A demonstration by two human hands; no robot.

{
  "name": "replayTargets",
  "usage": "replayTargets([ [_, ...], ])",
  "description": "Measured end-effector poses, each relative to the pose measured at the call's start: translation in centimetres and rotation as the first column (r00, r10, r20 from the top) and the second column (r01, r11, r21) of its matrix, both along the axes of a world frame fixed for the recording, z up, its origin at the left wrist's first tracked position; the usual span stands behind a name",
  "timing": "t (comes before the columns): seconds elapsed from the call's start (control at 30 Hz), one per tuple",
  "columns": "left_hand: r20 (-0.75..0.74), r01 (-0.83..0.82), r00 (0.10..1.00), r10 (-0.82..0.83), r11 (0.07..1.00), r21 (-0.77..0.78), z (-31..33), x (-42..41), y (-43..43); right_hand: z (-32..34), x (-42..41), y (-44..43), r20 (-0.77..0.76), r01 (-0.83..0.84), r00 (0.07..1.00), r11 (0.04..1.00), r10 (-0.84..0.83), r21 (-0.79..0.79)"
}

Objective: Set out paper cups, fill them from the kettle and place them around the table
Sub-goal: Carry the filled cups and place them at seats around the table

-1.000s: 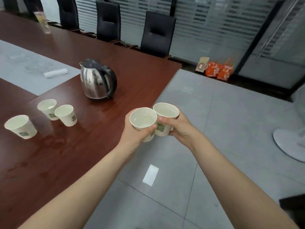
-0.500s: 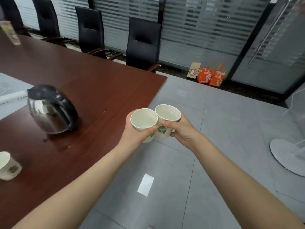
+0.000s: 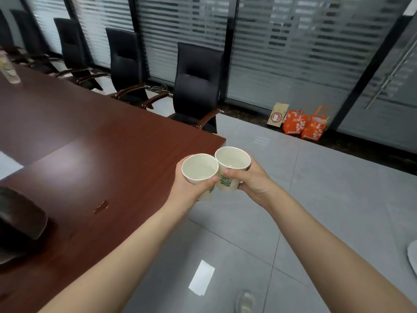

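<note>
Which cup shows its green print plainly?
The cup in the right hand; on the other cup, the left hand covers most of it.

Office meeting room: long table (image 3: 108, 154), chairs (image 3: 198, 86)

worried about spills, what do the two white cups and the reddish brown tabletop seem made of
The left white cup, held by the left hand, and the right white cup with a green print, held by the right hand, look like thin matte paper: rolled rims, printed wall. The reddish-brown tabletop looks like glossy varnished wood or veneer, judging by its sheen.
</note>
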State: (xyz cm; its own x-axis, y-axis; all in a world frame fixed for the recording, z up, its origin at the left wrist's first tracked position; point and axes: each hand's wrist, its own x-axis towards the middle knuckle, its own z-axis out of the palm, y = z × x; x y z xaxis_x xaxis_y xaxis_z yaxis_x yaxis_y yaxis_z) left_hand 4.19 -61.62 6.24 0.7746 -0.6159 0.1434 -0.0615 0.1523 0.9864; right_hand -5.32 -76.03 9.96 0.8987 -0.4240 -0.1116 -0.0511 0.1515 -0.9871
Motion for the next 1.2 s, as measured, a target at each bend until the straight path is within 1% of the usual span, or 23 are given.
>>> replayTargets([
  [0.1,-0.057,-0.043,0.997,0.043,0.999,-0.006,-0.5,2.3,-4.6,-0.2,3.1,-5.1,0.003,-0.049,0.999,0.999,0.049,-0.002],
  [0.17,-0.108,-0.071,0.992,0.069,0.997,-0.016,-0.9,4.3,-8.5,-0.2,5.9,-9.5,0.015,-0.117,0.993,0.993,0.118,-0.017],
  [0.23,-0.114,-0.09,0.99,0.086,0.996,-0.028,-0.5,5.9,-11.1,0.0,8.3,-12.7,0.006,-0.176,0.984,0.983,0.177,-0.042],
  [0.33,-0.115,-0.201,0.973,0.199,0.98,-0.007,0.8,8.1,-15.5,0.4,12.7,-17.9,-0.016,-0.252,0.968,0.967,0.252,-0.04],
  [0.4,-0.103,-0.24,0.966,0.237,0.971,-0.019,1.6,9.2,-17.7,0.5,15.1,-20.1,-0.021,-0.28,0.96,0.959,0.279,-0.037],
  [0.53,-0.115,-0.374,0.92,0.375,0.927,0.037,1.1,13.5,-20.7,0.3,20.6,-24.2,-0.032,-0.353,0.936,0.935,0.352,-0.037],
  [0.6,-0.112,-0.458,0.88,0.462,0.887,0.06,0.4,16.3,-22.2,0.0,23.8,-26.1,-0.031,-0.397,0.918,0.917,0.396,-0.033],
  [0.7,-0.102,-0.525,0.844,0.527,0.85,0.042,-0.3,20.5,-24.4,-0.5,28.8,-28.5,-0.009,-0.436,0.9,0.899,0.436,-0.037],
  [0.83,-0.197,-0.637,0.753,0.628,0.77,0.021,-1.4,26.1,-26.9,-0.5,36.1,-31.4,-0.004,-0.502,0.865,0.865,0.502,-0.01],
  [0.9,-0.216,-0.682,0.711,0.669,0.731,0.019,-1.5,28.0,-27.6,-0.3,38.7,-32.2,0.002,-0.534,0.845,0.845,0.535,-0.025],
  [0.97,-0.228,-0.738,0.653,0.722,0.674,0.019,-1.6,31.0,-28.9,-0.1,42.7,-33.4,0.012,-0.588,0.808,0.808,0.589,-0.025],
  [1.07,-0.244,-0.795,0.588,0.771,0.607,0.002,-1.9,34.2,-29.9,0.1,47.5,-34.5,0.045,-0.636,0.771,0.771,0.635,0.032],
  [1.2,-0.217,-0.871,0.475,0.853,0.491,0.022,-2.5,37.6,-30.4,-0.4,53.4,-35.2,0.062,-0.712,0.702,0.699,0.71,0.06],
])
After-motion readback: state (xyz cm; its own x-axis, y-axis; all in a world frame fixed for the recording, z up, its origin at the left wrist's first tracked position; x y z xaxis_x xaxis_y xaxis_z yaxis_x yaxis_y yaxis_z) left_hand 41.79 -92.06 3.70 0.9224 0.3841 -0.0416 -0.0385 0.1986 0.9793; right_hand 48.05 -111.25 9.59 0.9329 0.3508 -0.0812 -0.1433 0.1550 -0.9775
